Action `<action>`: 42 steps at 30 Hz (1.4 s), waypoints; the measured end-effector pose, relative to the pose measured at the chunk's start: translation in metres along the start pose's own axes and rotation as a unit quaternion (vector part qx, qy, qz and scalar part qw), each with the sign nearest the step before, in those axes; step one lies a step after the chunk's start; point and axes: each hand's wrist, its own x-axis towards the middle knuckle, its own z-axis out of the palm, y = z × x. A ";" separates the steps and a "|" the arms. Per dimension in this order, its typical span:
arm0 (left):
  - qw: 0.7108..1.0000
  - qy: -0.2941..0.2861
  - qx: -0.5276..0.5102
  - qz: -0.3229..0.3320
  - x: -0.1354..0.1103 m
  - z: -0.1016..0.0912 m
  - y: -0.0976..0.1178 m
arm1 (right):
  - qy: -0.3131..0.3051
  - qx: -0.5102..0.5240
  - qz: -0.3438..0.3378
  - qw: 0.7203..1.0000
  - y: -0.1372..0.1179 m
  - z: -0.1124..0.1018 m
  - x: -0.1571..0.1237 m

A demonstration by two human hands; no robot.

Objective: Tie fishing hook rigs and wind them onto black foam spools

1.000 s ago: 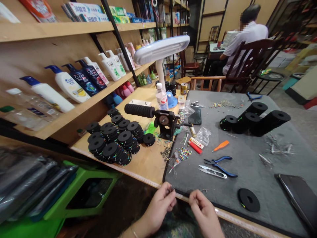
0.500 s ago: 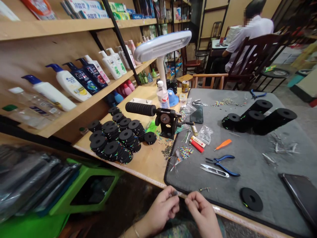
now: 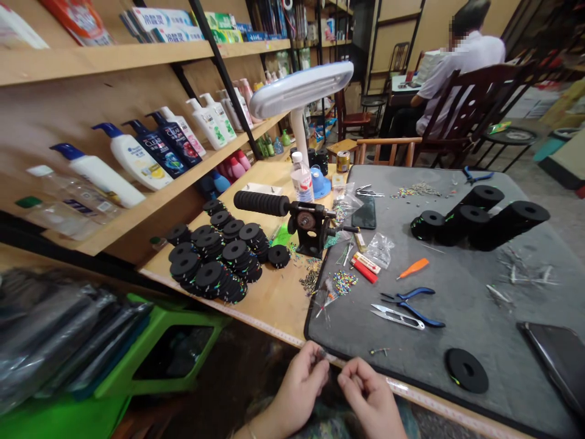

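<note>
Both my hands are at the near edge of the table, close together. My left hand pinches a tiny dark piece between thumb and fingertips. My right hand is curled with its fingertips pressed together; whether something thin runs between the hands is too small to see. Just beyond them lies a small metal bit on the grey mat. Snips and blue-handled pliers lie further in. A single black foam disc rests at the right.
Stacks of black discs and a hand-crank winder stand on the wooden table. Black rolls, an orange tool, coloured bead piles, a lamp and a phone are around. Shelves with bottles rise at left. A person sits behind.
My hands have drawn closer together and slightly nearer to me at the table edge. The view shifted a little; nothing on the table moved.
</note>
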 end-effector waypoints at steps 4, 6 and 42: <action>1.000 0.011 -0.009 -0.019 0.001 0.000 0.001 | -0.004 -0.027 -0.005 1.000 -0.003 0.001 0.000; 0.997 0.012 -0.045 -0.058 0.002 0.001 0.003 | -0.005 -0.034 -0.009 0.999 -0.004 0.002 0.000; 0.882 -0.093 -0.375 -0.272 0.003 -0.006 0.021 | -0.009 -0.016 -0.032 0.999 0.001 0.003 0.006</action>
